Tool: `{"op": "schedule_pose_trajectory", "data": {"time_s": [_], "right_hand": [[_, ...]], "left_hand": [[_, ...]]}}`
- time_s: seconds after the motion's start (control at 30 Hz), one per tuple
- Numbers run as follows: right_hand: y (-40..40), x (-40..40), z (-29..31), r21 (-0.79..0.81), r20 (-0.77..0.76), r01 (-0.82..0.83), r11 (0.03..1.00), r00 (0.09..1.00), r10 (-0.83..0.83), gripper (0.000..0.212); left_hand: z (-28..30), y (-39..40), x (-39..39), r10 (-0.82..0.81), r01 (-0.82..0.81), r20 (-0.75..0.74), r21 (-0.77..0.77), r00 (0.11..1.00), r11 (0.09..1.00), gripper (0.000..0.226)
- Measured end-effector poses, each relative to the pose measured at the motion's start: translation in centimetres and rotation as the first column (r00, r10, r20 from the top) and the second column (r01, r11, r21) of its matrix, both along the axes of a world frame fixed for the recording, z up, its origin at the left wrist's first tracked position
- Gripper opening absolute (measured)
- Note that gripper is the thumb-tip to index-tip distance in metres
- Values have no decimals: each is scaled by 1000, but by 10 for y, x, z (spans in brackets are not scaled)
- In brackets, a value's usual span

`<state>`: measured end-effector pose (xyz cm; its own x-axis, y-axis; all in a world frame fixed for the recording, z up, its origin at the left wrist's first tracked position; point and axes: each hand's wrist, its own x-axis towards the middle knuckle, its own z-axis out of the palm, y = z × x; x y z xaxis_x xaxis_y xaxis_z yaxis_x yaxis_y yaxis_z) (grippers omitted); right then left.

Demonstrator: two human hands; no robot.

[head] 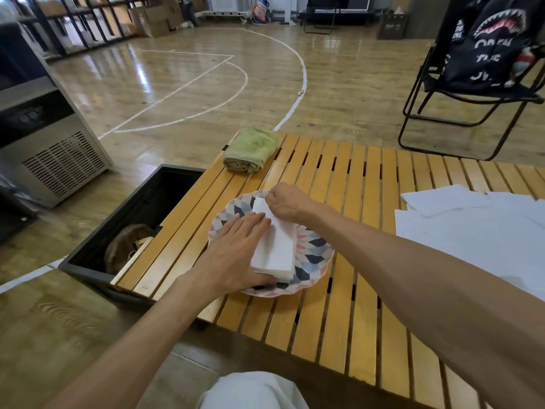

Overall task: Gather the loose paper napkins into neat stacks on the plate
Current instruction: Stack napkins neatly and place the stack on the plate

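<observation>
While our left hand lay flat and straight-fingered along the left side of the napkin stack, pressing it in from that edge, our right hand worked at the stack's far end, its fingers curled tight round the far corner of the top napkin. In the head view, the only one we had, the stack sat on the patterned plate, running lengthwise from the plate's far rim towards its near rim, the sheets fairly well aligned, with a slight step showing at the near end. The plate itself stood close to the left edge of the slatted wooden table, roughly midway along that edge. Near the table's far left corner rested a folded green towel, well apart from the plate. At the right edge of the table lay the loose white sheets, spread and overlapping, not yet gathered. Beside the table's left edge, on the floor, stood a dark open bin, and a black folding chair stood beyond the far right corner. We judged the step in hand to be squaring up the first stack, with much of the task left to do. The next move, as we saw it, called for letting go of the corner once the edges lined up, then reaching across to the right edge for more sheets while keeping the stack from sliding on the plate.
</observation>
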<state>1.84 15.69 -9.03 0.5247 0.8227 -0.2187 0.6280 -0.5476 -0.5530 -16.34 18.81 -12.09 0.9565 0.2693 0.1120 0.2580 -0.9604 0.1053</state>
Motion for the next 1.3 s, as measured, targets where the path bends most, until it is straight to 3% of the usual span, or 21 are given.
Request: {"op": "schedule_pose_trajectory", "data": {"time_s": [0.37, 0.47, 0.6, 0.7, 0.93, 1.17, 1.3], "right_hand": [[-7, 2, -5, 59, -33, -22, 998, 999, 24, 37], [-16, 2, -14, 130, 66, 1, 992, 998, -10, 30], [-39, -1, -34, 219, 255, -65, 974, 967, 7, 35], [-56, -6, -50, 140, 422, -197, 970, 898, 121, 50], [-64, -5, -62, -76, 379, -229, 970, 894, 241, 61], [-64, -6, -59, -86, 369, -239, 967, 894, 254, 62], [-78, -10, -46, 3, 400, -222, 975, 894, 202, 61]], "left_hand": [[-1, 1, -1, -7, 7, -37, 13, 999, 1000, 107], [-1, 0, -8, 5, -7, -32, -64, 999, 998, 103], [-3, -1, -13, 44, -45, -18, -75, 999, 996, 71], [-6, 2, -13, 70, -71, -88, -11, 994, 997, 65], [-16, 6, -10, 108, -103, -235, 33, 966, 994, 66], [-14, 4, -7, 124, -112, -302, 55, 945, 992, 66], [-5, 0, -6, 142, -120, -278, 94, 950, 988, 66]]}}
